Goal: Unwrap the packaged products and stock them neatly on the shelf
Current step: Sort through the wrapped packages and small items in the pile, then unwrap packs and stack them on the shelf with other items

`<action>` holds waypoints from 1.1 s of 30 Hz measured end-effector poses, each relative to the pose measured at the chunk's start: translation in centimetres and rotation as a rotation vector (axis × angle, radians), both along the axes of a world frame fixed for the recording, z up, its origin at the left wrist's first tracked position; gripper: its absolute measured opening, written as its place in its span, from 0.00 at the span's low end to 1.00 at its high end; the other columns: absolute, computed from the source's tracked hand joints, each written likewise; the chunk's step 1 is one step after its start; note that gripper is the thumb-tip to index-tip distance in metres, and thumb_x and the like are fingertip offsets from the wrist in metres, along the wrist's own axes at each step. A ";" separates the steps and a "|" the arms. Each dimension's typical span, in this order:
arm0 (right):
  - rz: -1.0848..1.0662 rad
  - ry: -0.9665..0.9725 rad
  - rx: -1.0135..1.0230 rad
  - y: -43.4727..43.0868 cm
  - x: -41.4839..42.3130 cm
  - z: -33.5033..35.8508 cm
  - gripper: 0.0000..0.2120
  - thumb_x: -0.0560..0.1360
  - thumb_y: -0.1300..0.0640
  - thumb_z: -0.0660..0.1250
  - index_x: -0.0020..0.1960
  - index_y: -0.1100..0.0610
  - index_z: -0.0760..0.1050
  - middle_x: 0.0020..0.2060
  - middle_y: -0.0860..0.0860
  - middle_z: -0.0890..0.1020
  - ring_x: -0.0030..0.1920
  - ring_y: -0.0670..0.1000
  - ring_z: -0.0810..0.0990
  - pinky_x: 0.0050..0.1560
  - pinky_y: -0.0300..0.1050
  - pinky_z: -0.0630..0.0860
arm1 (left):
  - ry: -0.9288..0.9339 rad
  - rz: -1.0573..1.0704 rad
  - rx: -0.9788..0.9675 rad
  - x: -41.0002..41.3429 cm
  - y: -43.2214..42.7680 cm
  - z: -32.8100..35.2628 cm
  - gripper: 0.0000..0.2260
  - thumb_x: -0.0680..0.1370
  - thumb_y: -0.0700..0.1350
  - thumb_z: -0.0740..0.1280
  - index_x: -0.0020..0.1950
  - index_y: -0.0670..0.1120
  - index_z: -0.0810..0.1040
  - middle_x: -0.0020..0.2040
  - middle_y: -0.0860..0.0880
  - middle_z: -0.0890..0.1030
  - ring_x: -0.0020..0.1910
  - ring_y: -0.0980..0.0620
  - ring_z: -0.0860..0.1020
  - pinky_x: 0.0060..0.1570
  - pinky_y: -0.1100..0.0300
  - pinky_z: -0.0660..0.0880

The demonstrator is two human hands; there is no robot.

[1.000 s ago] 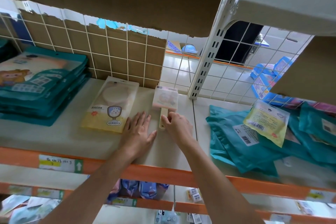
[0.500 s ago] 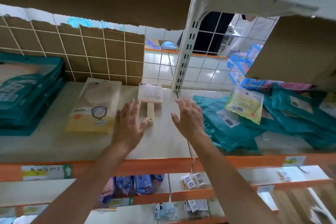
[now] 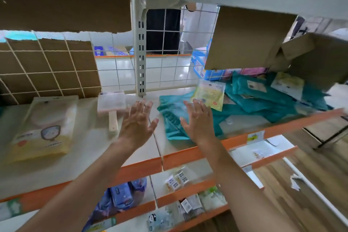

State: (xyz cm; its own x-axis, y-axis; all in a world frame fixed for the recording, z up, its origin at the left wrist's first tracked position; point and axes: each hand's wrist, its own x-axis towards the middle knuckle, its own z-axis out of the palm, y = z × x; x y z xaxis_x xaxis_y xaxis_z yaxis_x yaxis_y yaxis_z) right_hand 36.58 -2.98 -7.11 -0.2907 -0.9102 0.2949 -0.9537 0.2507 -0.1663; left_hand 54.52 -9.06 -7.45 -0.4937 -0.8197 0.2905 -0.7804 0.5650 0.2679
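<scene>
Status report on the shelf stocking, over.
Left hand open, empty. Right hand open, near teal packets. Brush lies flat on shelf, untouched. Nothing blocking.

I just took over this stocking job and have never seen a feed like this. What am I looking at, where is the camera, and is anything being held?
No machine here: these are a person's two bare hands, seen from one wide-angle camera worn on the head, looking forward and down. The left hand and right hand are open above the orange-edged shelf, holding nothing. On it lie a flat yellow package, a pink-headed item with a pale handle, and, further right, teal pouches with a small yellow packet on top.
</scene>
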 end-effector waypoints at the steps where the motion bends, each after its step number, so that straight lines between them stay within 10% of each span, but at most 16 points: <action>1: -0.007 -0.010 -0.002 0.2 -1.0 0.0 0.27 0.78 0.49 0.59 0.74 0.52 0.59 0.73 0.56 0.61 0.75 0.56 0.54 0.73 0.53 0.48 | 0.002 -0.022 0.002 -0.9 0.1 0.2 0.26 0.80 0.54 0.57 0.76 0.47 0.55 0.77 0.46 0.54 0.75 0.46 0.52 0.72 0.50 0.48; 27: 0.225 -0.088 0.088 0.9 -21.5 -0.7 0.30 0.78 0.50 0.60 0.76 0.52 0.53 0.76 0.55 0.55 0.76 0.55 0.50 0.74 0.49 0.46 | -0.235 -0.069 -0.105 -20.6 -2.5 -0.7 0.27 0.77 0.42 0.64 0.74 0.50 0.61 0.71 0.48 0.68 0.69 0.45 0.66 0.66 0.52 0.62; 33: 0.232 -0.090 0.043 1.2 -22.5 -0.4 0.30 0.78 0.51 0.60 0.76 0.52 0.53 0.75 0.54 0.57 0.76 0.55 0.51 0.74 0.49 0.46 | -0.012 -0.123 -0.303 -20.7 -2.3 -0.5 0.19 0.65 0.31 0.74 0.54 0.45 0.82 0.45 0.46 0.85 0.37 0.44 0.83 0.33 0.50 0.79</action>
State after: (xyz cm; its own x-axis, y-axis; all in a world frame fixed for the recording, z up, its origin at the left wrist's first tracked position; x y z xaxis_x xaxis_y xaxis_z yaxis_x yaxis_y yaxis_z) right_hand 14.07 -1.83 -7.55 -0.0962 -0.9668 0.2369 -0.9684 0.0359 -0.2467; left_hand 33.82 -11.34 -7.95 -0.5885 -0.6310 0.5055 -0.7033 0.7079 0.0648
